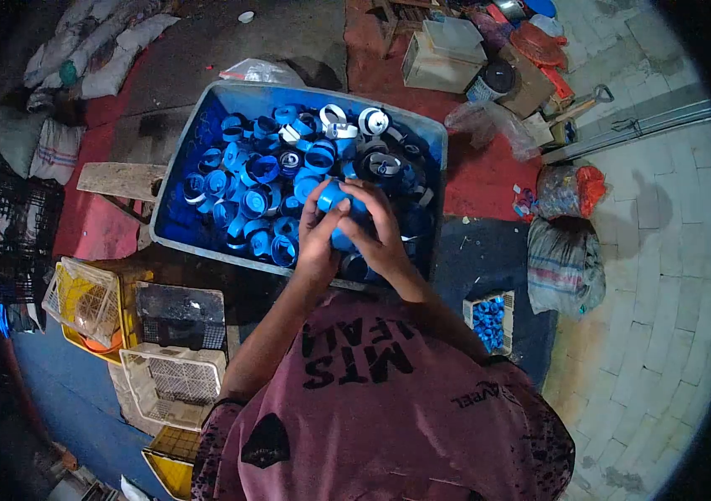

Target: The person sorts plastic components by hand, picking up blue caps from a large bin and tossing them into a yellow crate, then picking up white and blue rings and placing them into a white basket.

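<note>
Both my hands meet over the near side of a large blue tub [173,179] heaped with round plastic caps and rings, mostly blue with several white ones. Between them is a blue cap [331,197]. My left hand [319,227] has its fingers wrapped round the cap's left side. From the right, my right hand [375,224] grips the same cap, with a thumb near its front. More blue plastic shows just under the fingers, and whether it is held too I cannot tell. A white ring [374,122] lies on the heap near the tub's far edge.
At the left stand a cream crate [173,386], a yellow crate [129,301] and a wooden plank [121,179]. A small crate [508,321] of blue pieces is at the right, near a filled sack [566,267]. Beyond the tub is a pale box [443,63].
</note>
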The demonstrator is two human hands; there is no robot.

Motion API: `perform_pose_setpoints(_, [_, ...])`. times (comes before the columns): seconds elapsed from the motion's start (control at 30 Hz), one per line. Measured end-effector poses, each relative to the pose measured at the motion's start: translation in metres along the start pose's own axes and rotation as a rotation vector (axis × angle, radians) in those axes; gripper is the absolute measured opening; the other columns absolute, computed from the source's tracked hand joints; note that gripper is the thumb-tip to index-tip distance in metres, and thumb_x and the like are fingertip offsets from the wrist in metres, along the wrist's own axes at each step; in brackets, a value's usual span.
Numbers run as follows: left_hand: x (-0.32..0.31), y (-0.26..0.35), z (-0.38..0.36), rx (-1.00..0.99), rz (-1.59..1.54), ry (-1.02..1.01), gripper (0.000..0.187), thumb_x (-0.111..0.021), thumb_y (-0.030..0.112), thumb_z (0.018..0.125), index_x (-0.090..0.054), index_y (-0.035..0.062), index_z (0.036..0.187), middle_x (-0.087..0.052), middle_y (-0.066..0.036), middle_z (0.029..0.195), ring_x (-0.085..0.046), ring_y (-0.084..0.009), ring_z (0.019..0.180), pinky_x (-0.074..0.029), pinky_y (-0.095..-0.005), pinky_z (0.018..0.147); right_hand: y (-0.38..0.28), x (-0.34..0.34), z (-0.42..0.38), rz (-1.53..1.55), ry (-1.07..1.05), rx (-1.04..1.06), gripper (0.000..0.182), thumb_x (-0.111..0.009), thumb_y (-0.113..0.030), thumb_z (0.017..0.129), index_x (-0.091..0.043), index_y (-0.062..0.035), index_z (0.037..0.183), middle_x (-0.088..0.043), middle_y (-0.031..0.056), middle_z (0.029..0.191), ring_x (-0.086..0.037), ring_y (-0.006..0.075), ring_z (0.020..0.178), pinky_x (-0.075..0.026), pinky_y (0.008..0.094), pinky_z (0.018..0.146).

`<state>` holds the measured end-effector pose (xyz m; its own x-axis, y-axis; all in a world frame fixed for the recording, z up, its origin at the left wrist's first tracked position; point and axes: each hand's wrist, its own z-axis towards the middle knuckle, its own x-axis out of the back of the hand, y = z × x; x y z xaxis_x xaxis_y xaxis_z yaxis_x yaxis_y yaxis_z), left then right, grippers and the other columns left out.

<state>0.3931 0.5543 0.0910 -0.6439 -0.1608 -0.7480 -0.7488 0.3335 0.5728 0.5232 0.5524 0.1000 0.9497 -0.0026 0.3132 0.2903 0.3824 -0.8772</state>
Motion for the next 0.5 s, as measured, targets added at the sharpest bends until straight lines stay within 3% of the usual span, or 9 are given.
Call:
perform_pose_setpoints(0.17, [-0.001,-0.01,-0.004,-0.159,0.077,0.024,0.05,-0.071,0.011,0.091,-0.05,0.0088,0.136,-0.059,-0.008,0.121,-0.06,-0.0199,0.109,-0.051,-0.0356,0.094,-0.002,-0.006,-0.002,0.123,0.147,-0.089,0.035,-0.059,-0.024,0.1,-0.062,-0.0022,0.127,-0.058,0.0161,0.127,-0.054,0.0307,0.122,-0.038,0.0411,0.107])
perform_pose_setpoints(0.27, [-0.009,-0.007,-0.01,-0.186,0.072,0.055,0.051,-0.072,0.009,0.091,-0.049,0.0086,0.136,-0.059,-0.008,0.121,-0.06,-0.0194,0.108,-0.051,-0.0343,0.093,-0.003,-0.007,-0.001,0.057,0.177,-0.057,0.032,-0.059,-0.02,0.1,-0.062,-0.0015,0.126,-0.06,0.0151,0.122,-0.057,0.0293,0.116,-0.042,0.0391,0.103])
perform_pose_setpoints(0.5, [-0.013,-0.007,-0.017,-0.271,0.179,0.046,0.057,-0.072,0.003,0.089,-0.046,0.0077,0.14,-0.058,-0.008,0.12,-0.059,-0.0177,0.109,-0.051,-0.0334,0.094,0.003,-0.012,-0.003,0.211,0.247,-0.1,0.022,-0.062,-0.013,0.099,-0.061,-0.0003,0.117,-0.06,0.013,0.114,-0.059,0.0248,0.108,-0.045,0.0349,0.096])
